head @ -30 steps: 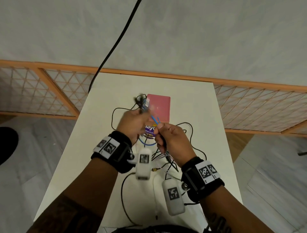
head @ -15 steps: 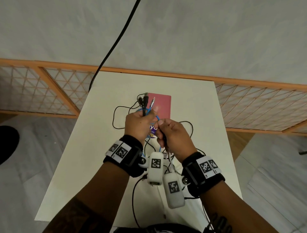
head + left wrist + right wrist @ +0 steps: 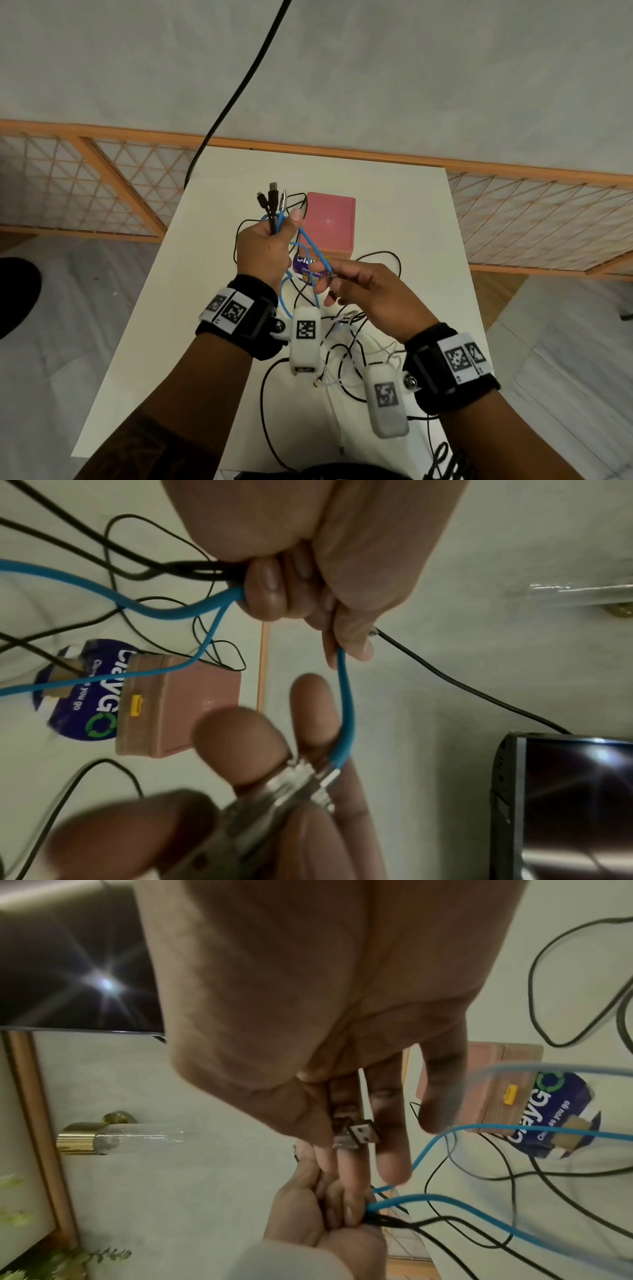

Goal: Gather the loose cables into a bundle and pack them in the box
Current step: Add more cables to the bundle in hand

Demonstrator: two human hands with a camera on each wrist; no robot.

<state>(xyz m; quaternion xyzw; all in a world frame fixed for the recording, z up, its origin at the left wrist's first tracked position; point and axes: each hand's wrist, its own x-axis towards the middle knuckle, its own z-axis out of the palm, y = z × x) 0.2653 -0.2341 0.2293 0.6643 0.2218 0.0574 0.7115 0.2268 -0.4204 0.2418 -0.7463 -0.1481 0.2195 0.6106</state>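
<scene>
My left hand (image 3: 278,231) is raised over the white table (image 3: 212,260) and grips a bunch of cable ends: black plugs (image 3: 272,198) and a blue cable (image 3: 310,248) stick up out of the fist. In the left wrist view its fingers (image 3: 270,593) curl round black and blue strands. My right hand (image 3: 329,278) pinches the blue cable's metal plug (image 3: 356,1134) between thumb and fingertips, just right of the left hand. The closed pink box (image 3: 330,222) lies behind both hands. Loose black and white cables (image 3: 346,346) sprawl on the table under my wrists.
A purple ClayGo pack (image 3: 304,264) lies against the box's near side. A thick black cord (image 3: 239,85) hangs down past the table's far left corner. A wooden lattice rail (image 3: 102,185) runs behind the table. The table's edges are close on both sides.
My right hand has slid along the blue cable away from the left hand and now holds its metal plug. The left hand has kept its grip on the bunch of cable ends.
</scene>
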